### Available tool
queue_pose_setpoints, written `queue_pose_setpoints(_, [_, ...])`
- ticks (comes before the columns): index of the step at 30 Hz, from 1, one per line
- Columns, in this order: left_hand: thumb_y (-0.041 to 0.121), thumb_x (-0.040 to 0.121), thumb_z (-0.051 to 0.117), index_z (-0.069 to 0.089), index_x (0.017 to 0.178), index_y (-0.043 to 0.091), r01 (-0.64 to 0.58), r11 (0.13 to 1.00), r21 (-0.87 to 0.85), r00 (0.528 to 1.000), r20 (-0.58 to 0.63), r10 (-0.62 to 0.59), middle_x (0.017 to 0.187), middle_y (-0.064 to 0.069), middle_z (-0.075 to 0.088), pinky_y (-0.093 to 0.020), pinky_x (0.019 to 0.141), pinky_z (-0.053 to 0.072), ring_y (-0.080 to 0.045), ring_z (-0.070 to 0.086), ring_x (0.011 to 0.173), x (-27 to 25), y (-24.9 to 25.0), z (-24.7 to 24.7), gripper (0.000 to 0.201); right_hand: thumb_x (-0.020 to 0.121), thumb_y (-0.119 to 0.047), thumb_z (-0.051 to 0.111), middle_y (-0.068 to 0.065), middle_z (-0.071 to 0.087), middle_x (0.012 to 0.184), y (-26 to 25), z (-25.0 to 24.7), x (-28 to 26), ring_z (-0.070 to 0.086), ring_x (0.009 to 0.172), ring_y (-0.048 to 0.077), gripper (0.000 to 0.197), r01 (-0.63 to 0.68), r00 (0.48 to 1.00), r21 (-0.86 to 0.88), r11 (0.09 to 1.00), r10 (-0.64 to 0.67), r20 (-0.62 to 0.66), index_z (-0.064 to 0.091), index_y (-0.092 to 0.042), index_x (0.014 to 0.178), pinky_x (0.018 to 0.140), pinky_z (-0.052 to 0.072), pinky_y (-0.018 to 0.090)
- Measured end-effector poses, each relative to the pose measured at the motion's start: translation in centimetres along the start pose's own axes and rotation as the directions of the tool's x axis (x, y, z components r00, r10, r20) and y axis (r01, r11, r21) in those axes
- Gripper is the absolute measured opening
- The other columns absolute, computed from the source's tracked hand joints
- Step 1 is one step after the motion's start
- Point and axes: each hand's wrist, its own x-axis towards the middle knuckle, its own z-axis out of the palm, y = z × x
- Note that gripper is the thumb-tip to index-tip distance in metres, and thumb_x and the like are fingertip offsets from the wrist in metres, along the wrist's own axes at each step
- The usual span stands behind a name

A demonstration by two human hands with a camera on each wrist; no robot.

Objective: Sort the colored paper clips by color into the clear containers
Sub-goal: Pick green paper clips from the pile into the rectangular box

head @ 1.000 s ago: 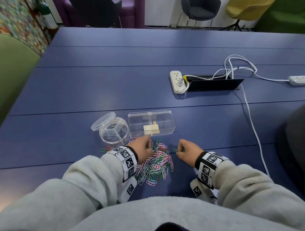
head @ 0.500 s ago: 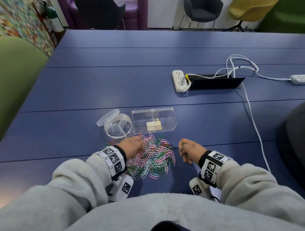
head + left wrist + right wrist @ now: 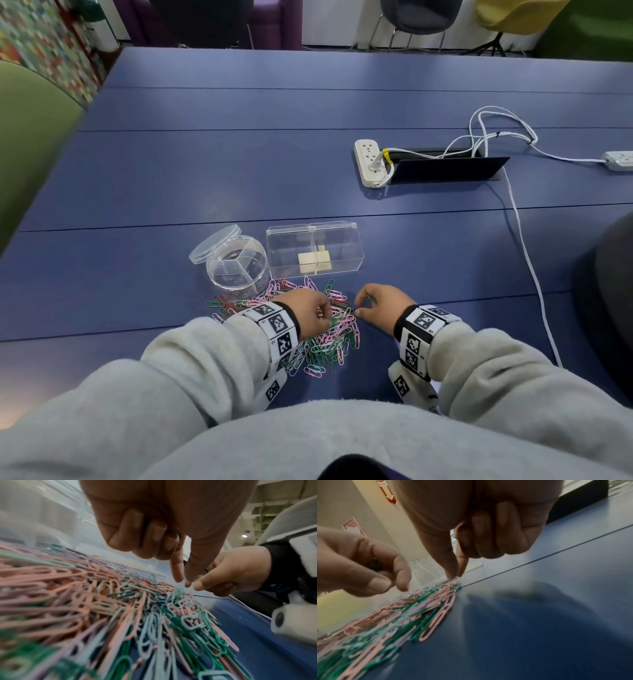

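Note:
A mixed pile of pink, green, pale blue and red paper clips (image 3: 329, 339) lies on the blue table in front of two clear containers. One is a round divided tub (image 3: 236, 270), the other a rectangular box (image 3: 315, 250). My left hand (image 3: 325, 317) is over the pile. Its curled fingers hold green clips (image 3: 173, 532), and its thumb and forefinger point down at the pile (image 3: 120, 601). My right hand (image 3: 358, 308) is at the pile's right edge. It keeps a green clip (image 3: 454, 535) in its curled fingers, and its thumb and forefinger tips pinch at the clips (image 3: 452, 582).
The tub's lid (image 3: 214, 243) leans on its left side. A small tan block (image 3: 314, 262) sits in the box. Farther right are a power strip (image 3: 370, 162), a black cable hatch (image 3: 445, 168) and a white cord (image 3: 527, 260). Bare blue table (image 3: 205, 164) lies beyond.
My left hand has slid right across the pile. My right hand drew back from the pile's edge half a second ago and has come down to it again, fingertips near the left hand's.

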Motion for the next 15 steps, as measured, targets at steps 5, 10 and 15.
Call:
queue_pose_setpoints(5, [0.034, 0.086, 0.056, 0.061, 0.102, 0.027, -0.035, 0.993, 0.117, 0.999, 0.027, 0.032, 0.105, 0.005, 0.063, -0.027, 0.079, 0.046, -0.018, 0.059, 0.097, 1.4, 1.1, 0.4, 0.017, 0.087, -0.026, 0.062, -0.012, 0.046, 0.079, -0.6, 0.1, 0.8, 0.049, 0.085, 0.013, 0.01, 0.023, 1.0, -0.085, 0.996, -0.023, 0.003, 0.058, -0.025, 0.097, 0.076, 0.042, 0.024])
queue_pose_setpoints(10, [0.034, 0.085, 0.058, 0.059, 0.098, 0.026, -0.011, 0.987, 0.159, 0.999, 0.041, 0.005, 0.101, 0.003, 0.063, -0.029, 0.077, 0.046, -0.021, 0.059, 0.093, 2.2, 1.0, 0.9, 0.016, 0.087, -0.027, 0.061, -0.01, 0.047, 0.079, -1.2, 0.3, 1.0, 0.049, 0.082, 0.014, 0.009, 0.045, 0.999, -0.103, 0.994, -0.043, 0.025, 0.053, -0.027, 0.091, 0.072, 0.04, 0.024])
queue_pose_setpoints(15, [0.028, 0.085, 0.058, 0.059, 0.095, 0.023, -0.007, 0.994, 0.109, 0.998, 0.059, 0.001, 0.1, 0.002, 0.063, -0.03, 0.08, 0.048, -0.02, 0.059, 0.093, 2.4, 0.4, 1.1, 0.011, 0.086, -0.022, 0.061, -0.008, 0.053, 0.077, -1.5, 0.6, 1.0, 0.052, 0.076, 0.014, 0.006, 0.043, 0.998, -0.087, 0.995, -0.039, 0.052, 0.056, -0.023, 0.083, 0.068, 0.041, 0.024])
